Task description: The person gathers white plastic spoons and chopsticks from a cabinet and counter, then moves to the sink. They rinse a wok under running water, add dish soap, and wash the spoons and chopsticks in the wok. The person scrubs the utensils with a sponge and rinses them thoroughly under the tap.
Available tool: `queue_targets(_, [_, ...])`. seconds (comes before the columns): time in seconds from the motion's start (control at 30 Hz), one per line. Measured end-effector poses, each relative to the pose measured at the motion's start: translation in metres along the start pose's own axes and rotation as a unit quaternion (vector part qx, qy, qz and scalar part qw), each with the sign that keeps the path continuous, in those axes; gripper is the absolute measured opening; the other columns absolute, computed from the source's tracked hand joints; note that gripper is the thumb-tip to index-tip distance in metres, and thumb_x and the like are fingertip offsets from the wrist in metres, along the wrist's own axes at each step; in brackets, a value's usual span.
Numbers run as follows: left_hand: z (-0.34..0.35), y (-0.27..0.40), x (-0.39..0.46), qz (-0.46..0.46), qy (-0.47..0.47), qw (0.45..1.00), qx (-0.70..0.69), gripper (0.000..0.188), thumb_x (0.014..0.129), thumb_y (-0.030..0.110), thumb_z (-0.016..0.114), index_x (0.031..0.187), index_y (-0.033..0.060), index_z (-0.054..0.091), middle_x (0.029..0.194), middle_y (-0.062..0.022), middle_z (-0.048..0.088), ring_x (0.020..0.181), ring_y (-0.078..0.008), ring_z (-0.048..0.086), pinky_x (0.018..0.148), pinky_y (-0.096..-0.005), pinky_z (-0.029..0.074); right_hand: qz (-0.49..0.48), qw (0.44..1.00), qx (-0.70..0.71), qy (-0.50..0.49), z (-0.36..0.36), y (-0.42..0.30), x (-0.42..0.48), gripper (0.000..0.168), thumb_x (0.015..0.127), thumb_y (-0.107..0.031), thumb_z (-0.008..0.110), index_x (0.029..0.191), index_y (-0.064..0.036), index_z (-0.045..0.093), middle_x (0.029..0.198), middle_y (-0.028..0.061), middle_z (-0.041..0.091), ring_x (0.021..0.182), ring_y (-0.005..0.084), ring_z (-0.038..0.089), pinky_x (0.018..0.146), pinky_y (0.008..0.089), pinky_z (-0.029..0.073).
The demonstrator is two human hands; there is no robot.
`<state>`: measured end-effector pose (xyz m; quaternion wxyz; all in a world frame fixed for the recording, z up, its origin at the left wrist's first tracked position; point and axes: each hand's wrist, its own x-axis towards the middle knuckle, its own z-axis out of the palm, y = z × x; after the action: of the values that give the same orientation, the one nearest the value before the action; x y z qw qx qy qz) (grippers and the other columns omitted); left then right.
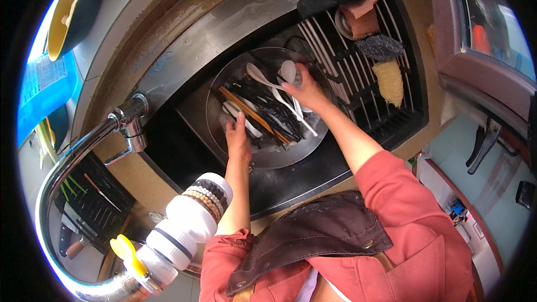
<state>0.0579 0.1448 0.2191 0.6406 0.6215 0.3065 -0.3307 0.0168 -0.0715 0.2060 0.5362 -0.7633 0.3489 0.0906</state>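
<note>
A round metal basin [302, 155] with sudsy water stands in the dark sink. Black chopsticks [268, 105], some brown wooden chopsticks [251, 114] and several white spoons lie in it. My right hand [307, 90] is at the basin's right side, its fingers around the handle of a white spoon [261, 76]; another white spoon [288, 70] stands beside those fingers. My left hand [239, 136] is upright at the basin's lower left, thumb apart from the fingers, next to white utensil handles [245, 121]. Part of its fingers is hidden, so whether it grips anything does not show.
A chrome faucet [136, 123] with a white filter head [193, 218] arches at the left. On the rack [365, 105] right of the basin lie a pink cloth [365, 21], a dark scouring pad [379, 47] and a yellow loofah-like pad [389, 83]. A knife [66, 235] stands at the lower left.
</note>
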Motion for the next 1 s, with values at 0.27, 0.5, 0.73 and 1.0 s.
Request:
queue_targets(0.27, [0.041, -0.016, 0.021, 0.037, -0.054, 0.997, 0.030, 0.079, 0.079, 0.037, 0.061, 0.134, 0.0081, 0.013, 0.130, -0.0116, 0.032, 0.117, -0.0223, 0.033, 0.096, -0.0331, 0.028, 0.028, 0.987, 0.095, -0.126, 0.054, -0.034, 0.000, 0.068, 0.076, -0.036, 0.057, 0.127, 0.001, 0.033, 0.117, 0.0251, 0.047, 0.111, 0.0342, 0.046, 0.093, 0.0326, 0.036])
queue_targets(0.5, [0.025, -0.010, -0.019, -0.038, -0.062, 0.981, -0.178, 0.045, 0.086, 0.036, 0.050, 0.114, 0.0005, 0.044, 0.111, -0.0080, 0.052, 0.100, -0.0179, 0.050, 0.087, -0.0322, 0.041, -0.058, 0.991, 0.065, -0.099, 0.026, -0.062, -0.057, 0.052, 0.080, -0.015, 0.053, 0.126, -0.003, 0.031, 0.112, 0.0247, 0.049, 0.106, 0.0379, 0.047, 0.088, 0.0377, 0.038])
queue_targets(0.73, [0.006, -0.001, -0.020, -0.055, -0.077, 0.994, -0.061, 0.033, 0.086, 0.023, 0.052, 0.107, -0.0023, 0.051, 0.100, -0.0110, 0.058, 0.089, -0.0212, 0.057, 0.077, -0.0360, 0.046, 0.013, 0.994, 0.031, -0.104, -0.007, -0.033, -0.038, 0.048, 0.081, -0.013, 0.051, 0.119, 0.011, 0.035, 0.111, 0.0263, 0.050, 0.106, 0.0311, 0.049, 0.090, 0.0307, 0.036])
queue_targets(1.0, [0.002, -0.009, -0.008, 0.021, -0.059, 0.998, -0.003, 0.064, 0.083, 0.023, 0.058, 0.129, -0.0031, 0.023, 0.129, -0.0142, 0.035, 0.118, -0.0202, 0.034, 0.099, -0.0316, 0.023, 0.023, 1.000, 0.010, -0.018, -0.009, 0.006, -0.002, 0.055, 0.078, -0.020, 0.051, 0.124, 0.004, 0.034, 0.116, 0.0233, 0.049, 0.110, 0.0303, 0.047, 0.092, 0.0328, 0.036])
